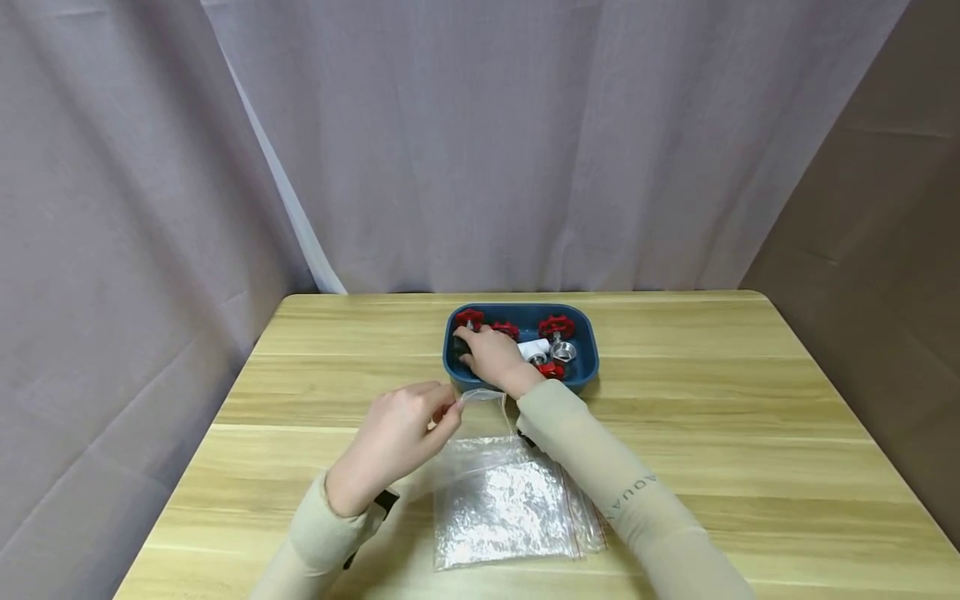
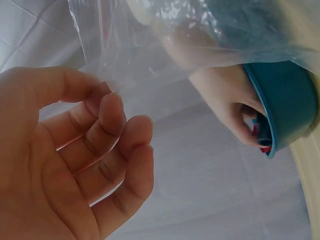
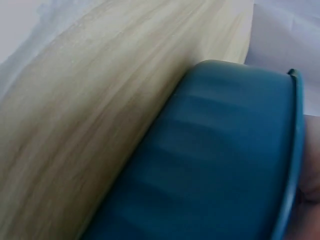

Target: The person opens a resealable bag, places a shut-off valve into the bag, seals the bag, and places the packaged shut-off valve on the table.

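Clear plastic bag (image 1: 483,394) extends rightward from the pinching thumb and fingers of the left hand (image 1: 401,425), beside the blue bin (image 3: 215,160); the right hand (image 1: 495,357) reaches inside, its grip hidden.

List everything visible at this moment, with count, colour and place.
container: one, blue, far side of the table
handwheels: at least four, red, in the container
fitting: one, white, in the container
metal rings: at least two, silver, in the container
held bag: one, clear, at the left fingertips
flat bags: number unclear, clear with red lines, near side of the table
table: one, light wood, beneath everything
curtain: greyish, behind; panel count unclear
left hand: one, bare, pinching the held bag
right hand: one, bare, inside the container; grip unclear
sleeves: two, cream, on both arms
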Demonstrator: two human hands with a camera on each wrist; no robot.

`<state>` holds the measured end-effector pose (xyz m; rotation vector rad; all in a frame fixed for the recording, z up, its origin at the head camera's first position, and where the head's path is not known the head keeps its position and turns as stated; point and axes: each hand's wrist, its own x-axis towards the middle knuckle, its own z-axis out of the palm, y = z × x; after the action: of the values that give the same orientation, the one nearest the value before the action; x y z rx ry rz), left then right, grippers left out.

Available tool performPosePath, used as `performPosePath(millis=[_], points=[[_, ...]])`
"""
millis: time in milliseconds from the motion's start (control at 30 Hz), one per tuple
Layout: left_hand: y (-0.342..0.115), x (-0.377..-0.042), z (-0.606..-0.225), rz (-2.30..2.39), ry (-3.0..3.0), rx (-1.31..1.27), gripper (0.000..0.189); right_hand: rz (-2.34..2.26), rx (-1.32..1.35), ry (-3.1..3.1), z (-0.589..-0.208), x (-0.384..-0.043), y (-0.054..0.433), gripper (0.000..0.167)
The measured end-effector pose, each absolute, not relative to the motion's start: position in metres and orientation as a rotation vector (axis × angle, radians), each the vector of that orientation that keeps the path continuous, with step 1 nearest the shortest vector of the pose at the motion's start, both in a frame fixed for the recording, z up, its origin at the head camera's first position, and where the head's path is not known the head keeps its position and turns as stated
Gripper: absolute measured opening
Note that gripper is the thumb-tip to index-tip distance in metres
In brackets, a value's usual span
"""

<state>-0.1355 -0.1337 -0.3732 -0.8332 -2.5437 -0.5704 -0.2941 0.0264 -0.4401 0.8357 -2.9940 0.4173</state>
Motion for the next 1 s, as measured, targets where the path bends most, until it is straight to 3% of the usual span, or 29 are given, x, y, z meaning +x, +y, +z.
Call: performPosePath(millis=[333, 567, 1000], points=[[-0.134, -0.134, -0.376, -0.577, -2.566, -0.845, 0.026, 0.687, 0.892, -2.911, -0.424, -0.276, 0.046, 0.048], [-0.132, -0.133, -0.378, -0.589, -2.593, -0.837, 0.026, 0.857, 0.895, -2.919, -0.403, -0.247, 0.079, 0.052], [-0.133, -0.136, -0.38, -0.593, -2.602, -0.845, 0.027, 1.083, 0.949, -2.794, -0.387, -0.196, 0.143, 0.045]])
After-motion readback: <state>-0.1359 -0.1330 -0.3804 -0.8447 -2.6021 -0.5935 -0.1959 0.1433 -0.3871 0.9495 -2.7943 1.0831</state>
